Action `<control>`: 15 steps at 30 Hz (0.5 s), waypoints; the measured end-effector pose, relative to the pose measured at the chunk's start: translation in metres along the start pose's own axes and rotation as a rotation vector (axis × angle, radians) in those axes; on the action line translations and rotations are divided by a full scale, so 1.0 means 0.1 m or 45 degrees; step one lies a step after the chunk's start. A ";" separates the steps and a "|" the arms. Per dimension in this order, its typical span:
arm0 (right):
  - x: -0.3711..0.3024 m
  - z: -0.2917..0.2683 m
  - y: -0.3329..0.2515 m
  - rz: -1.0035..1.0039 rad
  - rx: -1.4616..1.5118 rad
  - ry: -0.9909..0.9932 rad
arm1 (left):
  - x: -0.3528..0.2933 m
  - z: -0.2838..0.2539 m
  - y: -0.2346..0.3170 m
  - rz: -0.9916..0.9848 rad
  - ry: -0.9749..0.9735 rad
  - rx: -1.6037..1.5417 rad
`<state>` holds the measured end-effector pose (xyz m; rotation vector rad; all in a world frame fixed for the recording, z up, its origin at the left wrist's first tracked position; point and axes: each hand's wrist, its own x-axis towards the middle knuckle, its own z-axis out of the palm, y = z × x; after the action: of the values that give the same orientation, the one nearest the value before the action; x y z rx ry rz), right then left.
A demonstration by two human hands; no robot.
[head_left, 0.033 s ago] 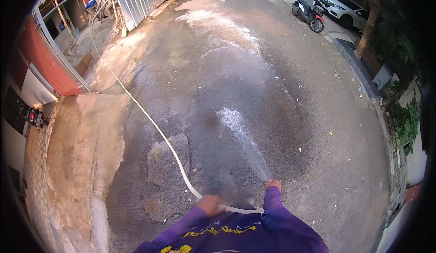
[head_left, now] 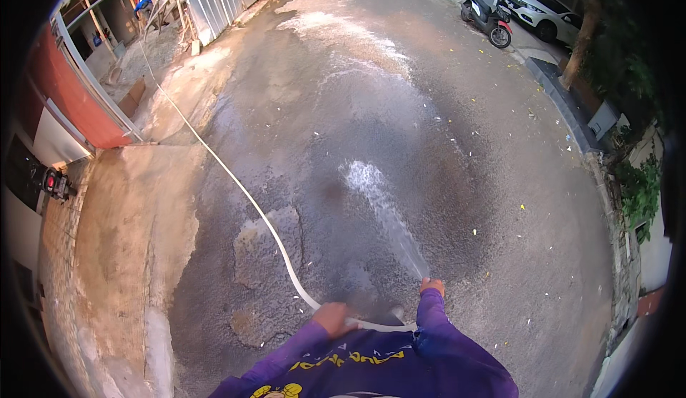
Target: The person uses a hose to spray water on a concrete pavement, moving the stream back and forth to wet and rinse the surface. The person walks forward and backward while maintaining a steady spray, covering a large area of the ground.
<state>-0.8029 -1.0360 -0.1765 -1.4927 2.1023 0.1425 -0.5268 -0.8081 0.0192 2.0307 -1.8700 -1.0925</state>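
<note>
A pale hose (head_left: 252, 199) runs from the building at far left across the road to me. My left hand (head_left: 333, 319) is closed around it in front of my body. From there the hose crosses my front toward the right sleeve, where part of it is hidden. My right hand (head_left: 431, 285) is closed at the hose's end; the nozzle or opening itself is covered by the fingers. A spray of water (head_left: 389, 219) shoots forward and slightly left from it, landing white on the wet asphalt (head_left: 329, 198).
A parked scooter (head_left: 487, 21) and a white car (head_left: 543, 13) stand at far right by a tree trunk (head_left: 582, 41). A dark kerb planter (head_left: 564, 105) edges the road. At left are a red wall panel (head_left: 86, 87), another motorbike's rear (head_left: 56, 183) and a person in blue (head_left: 143, 5).
Hardly anything differs. The view has shifted slightly; both hands keep their hold on the hose and the water still lands in about the same spot.
</note>
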 end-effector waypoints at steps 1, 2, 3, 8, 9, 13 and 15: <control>-0.17 -0.03 -0.13 0.022 0.015 0.038 | -0.09 -0.03 -0.03 -0.037 -0.008 0.011; -0.32 -0.07 -0.31 0.037 0.021 0.069 | -0.14 0.04 -0.20 -0.024 0.039 0.027; -0.35 -0.01 -0.34 0.071 0.034 0.089 | -0.21 -0.17 -0.12 -0.007 0.060 -0.013; -0.48 0.33 -0.69 0.016 0.060 0.130 | -0.48 -0.48 -0.45 0.050 0.209 -0.038; -0.52 0.36 -0.80 -0.001 0.062 0.115 | -0.53 -0.53 -0.52 0.046 0.234 -0.062; -0.57 0.48 -1.01 -0.069 0.032 0.153 | -0.72 -0.74 -0.65 -0.003 0.217 -0.135; -0.68 0.41 -1.27 -0.043 0.025 0.131 | -0.81 -0.80 -0.70 -0.054 0.209 -0.142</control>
<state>-0.6583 -1.0108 -0.1496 -1.5529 2.1510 0.0334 -0.4188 -0.7468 0.0678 2.0386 -1.6569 -0.9840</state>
